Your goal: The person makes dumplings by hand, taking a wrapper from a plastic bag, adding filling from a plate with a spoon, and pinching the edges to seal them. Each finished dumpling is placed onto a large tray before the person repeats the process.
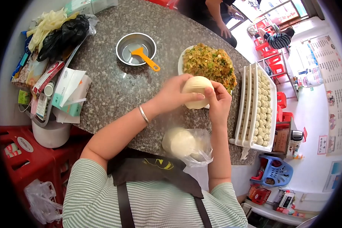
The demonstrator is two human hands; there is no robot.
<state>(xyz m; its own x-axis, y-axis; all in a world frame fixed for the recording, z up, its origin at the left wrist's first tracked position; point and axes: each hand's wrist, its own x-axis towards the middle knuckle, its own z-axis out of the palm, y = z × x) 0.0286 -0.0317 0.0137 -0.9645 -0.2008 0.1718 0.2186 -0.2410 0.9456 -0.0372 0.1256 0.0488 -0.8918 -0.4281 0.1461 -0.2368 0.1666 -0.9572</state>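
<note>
A rounded stack of pale dough wrappers (197, 89), with fine layer lines along its edge, is held up between my two hands. My left hand (176, 93) grips its left side, the thumb lying across the lower front. On the other side, my right hand (219, 99) pinches the edge with thumb and fingers. Just behind them, a heaped chopped filling with green bits (211, 62) sits on a white plate (181, 62). Closer to my body, a plastic bag (203, 148) lies around more pale dough (180, 142).
A steel bowl (121, 47) holds an orange-handled scraper (146, 59). Stacked white trays (237, 121) of small dumplings (261, 110) stand at the right edge. Bags, boxes and a tissue box (70, 93) crowd the left. A person's arm (216, 17) shows beyond the table.
</note>
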